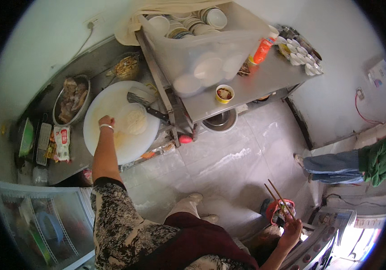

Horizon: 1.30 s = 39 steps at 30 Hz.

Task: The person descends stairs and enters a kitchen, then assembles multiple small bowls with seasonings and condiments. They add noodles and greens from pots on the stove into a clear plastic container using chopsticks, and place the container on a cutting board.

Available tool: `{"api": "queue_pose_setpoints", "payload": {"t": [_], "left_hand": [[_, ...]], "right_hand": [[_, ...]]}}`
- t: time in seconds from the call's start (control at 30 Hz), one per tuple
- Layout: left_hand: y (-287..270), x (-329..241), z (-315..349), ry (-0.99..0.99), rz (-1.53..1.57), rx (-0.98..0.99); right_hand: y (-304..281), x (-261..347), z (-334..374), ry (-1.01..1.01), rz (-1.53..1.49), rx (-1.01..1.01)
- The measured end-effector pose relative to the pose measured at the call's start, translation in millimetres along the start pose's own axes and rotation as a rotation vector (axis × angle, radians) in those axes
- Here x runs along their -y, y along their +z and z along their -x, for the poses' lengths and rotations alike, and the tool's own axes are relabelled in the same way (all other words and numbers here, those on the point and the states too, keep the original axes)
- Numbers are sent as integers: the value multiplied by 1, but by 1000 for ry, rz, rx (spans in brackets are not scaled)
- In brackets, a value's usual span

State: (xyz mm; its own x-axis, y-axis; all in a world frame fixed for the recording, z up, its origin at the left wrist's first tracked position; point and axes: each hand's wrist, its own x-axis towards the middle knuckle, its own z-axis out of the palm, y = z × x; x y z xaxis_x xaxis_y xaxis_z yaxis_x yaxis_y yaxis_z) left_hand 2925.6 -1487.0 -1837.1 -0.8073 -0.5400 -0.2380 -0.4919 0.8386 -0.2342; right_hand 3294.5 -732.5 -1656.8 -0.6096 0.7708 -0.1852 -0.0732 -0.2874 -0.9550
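My left hand (107,121) is closed over the left part of a large round white cutting board (98,99); whatever its fingers may hold is hidden. Just right of it on the board lies a pale, doughy-looking round mound (136,120). A cleaver (144,100) with a black handle rests beyond the mound, its handle reaching over the board's right side. Off to the lower right, my right hand (290,231) grips a pair of long chopsticks (277,198), which point up and left, above a red-rimmed container (279,211) near the stove.
Left of the board stand a metal basin of meat (72,101) and a white-and-red packet (62,141). A clear bin of bowls (211,49) and a small yellow cup (224,93) stand on a steel table (202,108). A person in jeans (332,166) stands at the right.
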Motion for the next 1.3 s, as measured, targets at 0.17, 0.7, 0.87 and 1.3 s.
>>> {"api": "queue_pose_setpoints", "payload": {"t": [0.17, 0.7, 0.87, 1.3], "left_hand": [[-65, 11, 48, -6, 2116, -551], [-103, -336, 458, 1523, 314, 1790], [-94, -379, 553, 1184, 34, 2321], [-72, -452, 941, 1432, -34, 2323]], "right_hand": [[9, 8, 6, -12, -90, -54], [-136, 54, 168, -468, -372, -657], [-225, 88, 276, -722, -264, -1098], [-578, 133, 447, -891, 40, -1650]]}}
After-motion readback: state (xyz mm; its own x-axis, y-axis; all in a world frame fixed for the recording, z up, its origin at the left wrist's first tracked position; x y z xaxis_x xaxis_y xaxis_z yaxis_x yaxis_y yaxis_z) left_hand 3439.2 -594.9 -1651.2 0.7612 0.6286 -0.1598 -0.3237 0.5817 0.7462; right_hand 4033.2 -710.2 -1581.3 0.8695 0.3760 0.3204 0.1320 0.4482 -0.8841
